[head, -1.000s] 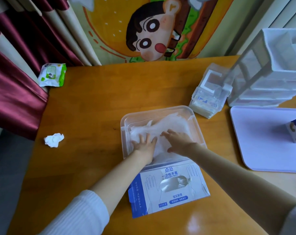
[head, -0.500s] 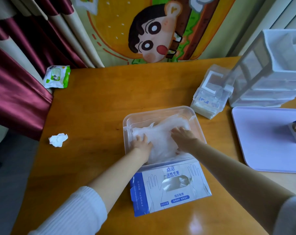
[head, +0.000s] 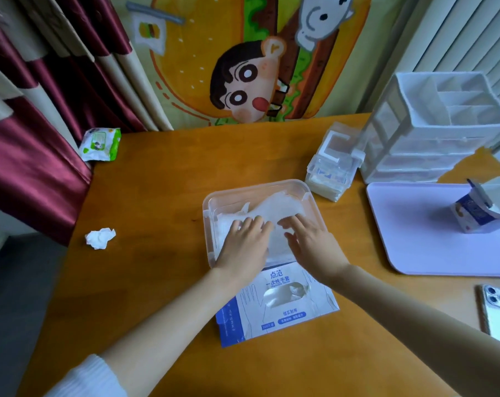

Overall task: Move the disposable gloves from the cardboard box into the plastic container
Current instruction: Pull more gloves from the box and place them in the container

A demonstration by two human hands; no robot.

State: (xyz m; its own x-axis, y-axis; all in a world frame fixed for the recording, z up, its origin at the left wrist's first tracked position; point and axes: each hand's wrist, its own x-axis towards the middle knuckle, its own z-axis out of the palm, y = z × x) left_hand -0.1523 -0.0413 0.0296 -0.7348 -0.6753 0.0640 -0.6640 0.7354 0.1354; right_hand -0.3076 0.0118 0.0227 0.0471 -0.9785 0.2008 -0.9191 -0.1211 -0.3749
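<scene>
Open tabletop (head: 157,196) is found left of the plastic container (head: 257,187). Its right is obstructed by stacked clear boxes (head: 333,170) and tray (head: 415,239), its near edge by the cardboard box (head: 283,313).

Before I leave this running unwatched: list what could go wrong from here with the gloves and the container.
1. The left hand and right hand press flat on the gloves; the loose stack rides up at the far side of the plastic container and may spring over the rim once released.
2. The cardboard box lies under the wrists at the container's near edge; pulling back could drag it. Some gloves seem to show in its window.
</scene>
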